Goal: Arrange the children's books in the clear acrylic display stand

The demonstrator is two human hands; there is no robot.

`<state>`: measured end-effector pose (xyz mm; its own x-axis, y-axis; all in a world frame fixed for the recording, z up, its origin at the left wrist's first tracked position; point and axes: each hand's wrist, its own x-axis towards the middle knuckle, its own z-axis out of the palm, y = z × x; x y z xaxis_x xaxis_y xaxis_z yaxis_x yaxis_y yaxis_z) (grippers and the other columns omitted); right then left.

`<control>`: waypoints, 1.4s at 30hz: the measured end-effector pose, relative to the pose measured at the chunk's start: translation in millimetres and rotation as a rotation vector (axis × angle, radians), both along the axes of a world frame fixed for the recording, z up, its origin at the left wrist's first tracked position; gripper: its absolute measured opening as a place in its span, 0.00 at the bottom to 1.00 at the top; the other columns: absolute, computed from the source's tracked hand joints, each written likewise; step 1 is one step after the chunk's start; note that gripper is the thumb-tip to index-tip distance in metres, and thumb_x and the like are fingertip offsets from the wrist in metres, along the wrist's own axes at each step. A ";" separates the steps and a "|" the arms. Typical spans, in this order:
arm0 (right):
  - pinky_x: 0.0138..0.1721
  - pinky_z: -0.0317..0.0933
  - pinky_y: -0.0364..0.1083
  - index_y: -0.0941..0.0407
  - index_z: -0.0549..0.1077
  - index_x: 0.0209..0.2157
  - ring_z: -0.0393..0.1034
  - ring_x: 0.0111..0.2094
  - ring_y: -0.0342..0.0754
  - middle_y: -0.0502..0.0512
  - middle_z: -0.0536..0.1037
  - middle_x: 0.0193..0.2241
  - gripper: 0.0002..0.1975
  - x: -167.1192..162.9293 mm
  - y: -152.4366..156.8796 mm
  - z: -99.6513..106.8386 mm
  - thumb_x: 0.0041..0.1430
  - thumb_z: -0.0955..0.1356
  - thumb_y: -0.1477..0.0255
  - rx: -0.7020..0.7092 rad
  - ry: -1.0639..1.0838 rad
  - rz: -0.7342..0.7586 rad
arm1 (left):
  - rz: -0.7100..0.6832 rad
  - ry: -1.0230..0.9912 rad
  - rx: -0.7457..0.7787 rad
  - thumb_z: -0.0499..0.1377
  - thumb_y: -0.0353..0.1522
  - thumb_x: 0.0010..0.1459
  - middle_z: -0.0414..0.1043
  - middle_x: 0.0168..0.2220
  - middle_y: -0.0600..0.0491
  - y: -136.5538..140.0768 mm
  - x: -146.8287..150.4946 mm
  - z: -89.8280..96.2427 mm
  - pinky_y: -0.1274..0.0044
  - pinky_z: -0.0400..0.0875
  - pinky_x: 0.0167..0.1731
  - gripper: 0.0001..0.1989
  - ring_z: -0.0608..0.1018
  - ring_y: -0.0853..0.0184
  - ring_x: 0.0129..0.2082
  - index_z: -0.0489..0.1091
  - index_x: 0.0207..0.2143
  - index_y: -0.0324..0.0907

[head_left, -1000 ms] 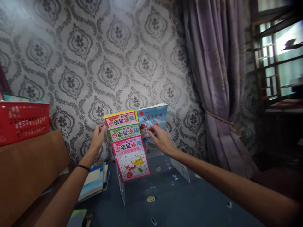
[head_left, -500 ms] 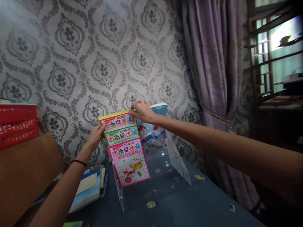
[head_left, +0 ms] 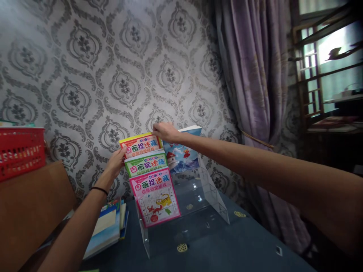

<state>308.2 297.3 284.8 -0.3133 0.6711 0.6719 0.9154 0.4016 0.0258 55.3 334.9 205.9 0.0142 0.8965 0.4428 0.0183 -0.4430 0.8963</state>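
A clear acrylic book rack point(head_left: 214, 192) stands on the dark table with books in stepped tiers. In its left column, a pink-edged picture book point(head_left: 155, 198) is in front, a green book point(head_left: 146, 164) behind it, and an orange book point(head_left: 141, 146) at the back. A yellow edge shows behind the orange cover. My left hand point(head_left: 117, 160) grips the orange book's left edge, thumb in front. My right hand point(head_left: 166, 131) is closed at that book's top right corner, its fingertips partly hidden. Beside it leans a blue book point(head_left: 184, 153), passing behind my right wrist.
At the left, a red plastic basket point(head_left: 22, 151) sits above a brown cardboard box point(head_left: 34, 204). A pile of books point(head_left: 104, 230) lies on the table left of the rack. Patterned wallpaper rises behind, and a purple curtain point(head_left: 255, 75) hangs at the right.
My right hand has shifted slightly left and down along the book tops. More of the orange cover and the blue cover shows. My left hand keeps its hold.
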 end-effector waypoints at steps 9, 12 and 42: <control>0.38 0.58 0.46 0.57 0.76 0.45 0.73 0.43 0.53 0.60 0.81 0.42 0.13 8.4 6.8 -6.2 0.71 0.62 0.67 -0.027 -0.019 0.025 | -0.025 0.000 0.018 0.64 0.50 0.53 0.81 0.33 0.47 -1.5 2.1 -4.2 0.78 0.70 0.24 0.25 0.81 0.61 0.30 0.75 0.41 0.38; 0.38 0.58 0.46 0.56 0.75 0.46 0.73 0.44 0.54 0.60 0.81 0.42 0.15 8.7 5.4 -5.9 0.69 0.63 0.62 -0.051 -0.061 0.037 | -0.029 0.006 0.009 0.62 0.52 0.54 0.82 0.34 0.46 -4.3 2.4 -5.2 0.77 0.71 0.25 0.26 0.82 0.61 0.31 0.75 0.41 0.37; 0.53 0.64 0.56 0.51 0.72 0.44 0.70 0.50 0.55 0.59 0.78 0.46 0.12 2.7 -95.5 -165.5 0.70 0.58 0.73 0.297 0.109 0.586 | 0.338 -0.153 0.060 0.57 0.48 0.58 0.73 0.38 0.48 -56.0 -21.9 -48.6 0.77 0.72 0.32 0.18 0.77 0.61 0.44 0.66 0.37 0.42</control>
<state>310.8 201.8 119.3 -0.4902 0.1921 0.8502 0.5513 0.8239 0.1318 33.4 278.8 157.3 -0.3488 0.8115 0.4689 0.0407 -0.4867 0.8726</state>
